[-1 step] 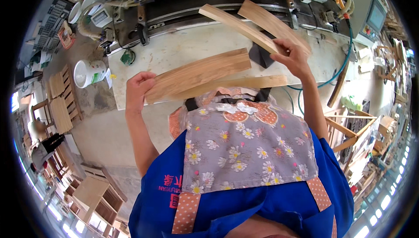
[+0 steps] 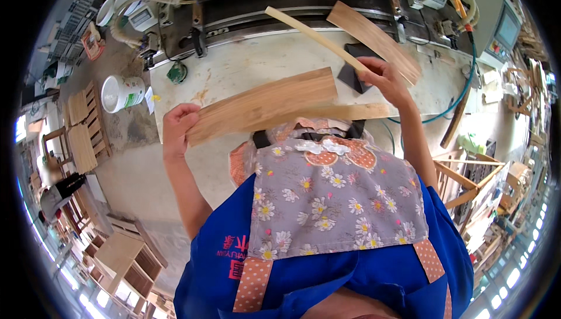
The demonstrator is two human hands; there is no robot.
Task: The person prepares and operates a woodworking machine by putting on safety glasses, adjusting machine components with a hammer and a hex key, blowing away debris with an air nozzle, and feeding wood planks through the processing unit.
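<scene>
Wooden board (image 2: 266, 101), pale strip (image 2: 316, 39), likely light, stiff, best end-held: left hand (image 2: 179, 126) clamps fingers on board's eight-o'clock end, right hand (image 2: 383, 79) on strip's four-o'clock.

Surface colours and patterns
Light-brown flat wooden board (image 2: 264, 104): darker streaked grain. Pale-yellow narrow wooden strip (image 2: 316, 38): uniform tone. Grey rectangular cloth bib (image 2: 339, 208): white daisies, yellow centres. Orange cloth straps (image 2: 253, 284): white polka dots.

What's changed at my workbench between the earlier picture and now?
The wooden strip in your right hand has turned, now showing a narrower, pale side. Your left hand has shifted slightly left and toward you with the wide wooden board. Both grips stayed; the far board still lies there.
</scene>
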